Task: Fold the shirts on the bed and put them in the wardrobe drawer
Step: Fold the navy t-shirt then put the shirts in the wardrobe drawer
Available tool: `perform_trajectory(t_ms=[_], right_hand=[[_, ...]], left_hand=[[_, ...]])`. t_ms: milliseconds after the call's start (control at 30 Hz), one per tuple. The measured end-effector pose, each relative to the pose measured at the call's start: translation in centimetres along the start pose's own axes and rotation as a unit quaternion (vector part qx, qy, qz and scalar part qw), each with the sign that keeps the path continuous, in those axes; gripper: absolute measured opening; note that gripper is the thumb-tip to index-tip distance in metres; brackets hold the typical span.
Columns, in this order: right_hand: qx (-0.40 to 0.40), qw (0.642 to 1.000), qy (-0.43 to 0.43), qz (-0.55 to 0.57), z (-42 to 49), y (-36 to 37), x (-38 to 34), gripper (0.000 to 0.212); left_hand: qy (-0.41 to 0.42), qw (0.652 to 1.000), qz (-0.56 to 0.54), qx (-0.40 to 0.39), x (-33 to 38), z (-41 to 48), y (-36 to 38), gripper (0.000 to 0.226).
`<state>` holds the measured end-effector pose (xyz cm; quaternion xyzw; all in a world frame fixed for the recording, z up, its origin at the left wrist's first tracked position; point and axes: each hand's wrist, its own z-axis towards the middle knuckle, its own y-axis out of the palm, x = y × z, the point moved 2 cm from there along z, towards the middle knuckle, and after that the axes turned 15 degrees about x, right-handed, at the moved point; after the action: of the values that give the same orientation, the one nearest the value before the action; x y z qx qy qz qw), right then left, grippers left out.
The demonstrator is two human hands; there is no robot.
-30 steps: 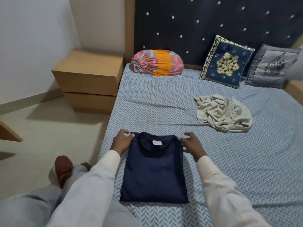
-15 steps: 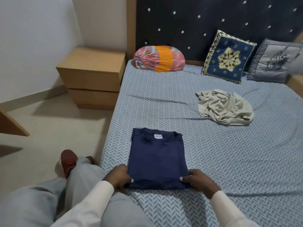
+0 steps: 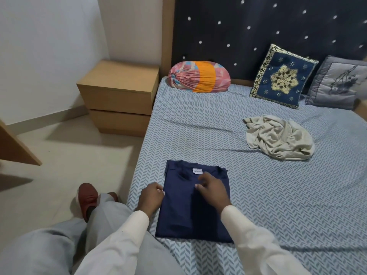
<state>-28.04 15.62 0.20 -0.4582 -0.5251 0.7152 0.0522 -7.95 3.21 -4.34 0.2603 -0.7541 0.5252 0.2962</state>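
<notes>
A navy shirt (image 3: 184, 211), folded into a rectangle with its white neck label up, lies on the bed (image 3: 278, 195) near the left front edge. My left hand (image 3: 151, 197) is at the shirt's left edge, its bent fingertips pinching the fabric there. My right hand (image 3: 212, 189) lies on top of the shirt's middle with bent fingers; whether it pinches cloth I cannot tell. A crumpled beige shirt (image 3: 279, 136) lies unfolded farther back on the right. No wardrobe drawer is in view.
A wooden bedside cabinet (image 3: 119, 96) stands left of the bed head. A pink-orange bolster (image 3: 198, 77), a blue embroidered cushion (image 3: 283, 76) and a grey cushion (image 3: 337, 83) line the headboard. My knee and brown shoe (image 3: 87, 197) are by the bed's edge.
Both hands went from the shirt's collar end to its near edge, then up to its middle. The left now sits at the side edge, the right on top.
</notes>
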Motion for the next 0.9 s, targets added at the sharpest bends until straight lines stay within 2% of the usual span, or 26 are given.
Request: perform_trajectory(t_ms=[100,233,300,367,433,500,567,633,700,767,900], right_hand=[[-0.008,1.0,-0.021,-0.001,2.8,2.9,-4.9,0.017],[-0.041,0.996,0.004,-0.078,4.7,7.4,-8.3,0.033],[-0.049,0.992,0.019,-0.111,5.1,8.9,-8.5,0.039],[-0.051,0.993,0.033,-0.1,5.4,9.4,-8.2,0.03],[-0.045,0.996,0.07,-0.035,5.4,9.4,-7.3,0.015],[-0.03,0.987,0.129,0.091,5.0,9.0,-6.1,0.016],[-0.016,0.96,0.183,0.212,4.5,8.5,-5.4,0.018],[-0.014,0.931,0.214,0.296,4.0,7.9,-5.2,0.021],[-0.003,0.922,0.202,0.329,3.8,7.4,-5.2,0.023],[0.003,0.931,0.173,0.322,3.9,7.3,-5.2,0.022],[-0.02,0.973,0.077,0.219,4.2,8.2,-5.8,0.002]], left_hand=[[-0.05,0.995,-0.088,0.013,-0.9,3.8,1.3,0.022],[-0.097,0.975,-0.197,0.03,1.5,5.4,0.6,0.025],[-0.098,0.975,-0.2,0.027,2.2,6.0,0.5,0.023],[-0.077,0.981,-0.174,0.023,2.7,6.5,0.6,0.02],[-0.036,0.99,-0.13,0.029,3.3,6.6,0.7,0.023],[0.004,0.996,-0.07,0.046,4.0,6.5,0.7,0.028],[0.007,0.997,-0.053,0.061,4.4,6.2,0.8,0.026],[-0.025,0.995,-0.082,0.041,4.4,5.8,1.3,0.025],[-0.067,0.991,-0.118,0.018,4.3,4.9,1.6,0.023],[-0.073,0.991,-0.109,0.011,4.1,4.1,1.8,0.02],[-0.053,0.997,-0.061,0.016,4.2,3.9,1.3,0.021]])
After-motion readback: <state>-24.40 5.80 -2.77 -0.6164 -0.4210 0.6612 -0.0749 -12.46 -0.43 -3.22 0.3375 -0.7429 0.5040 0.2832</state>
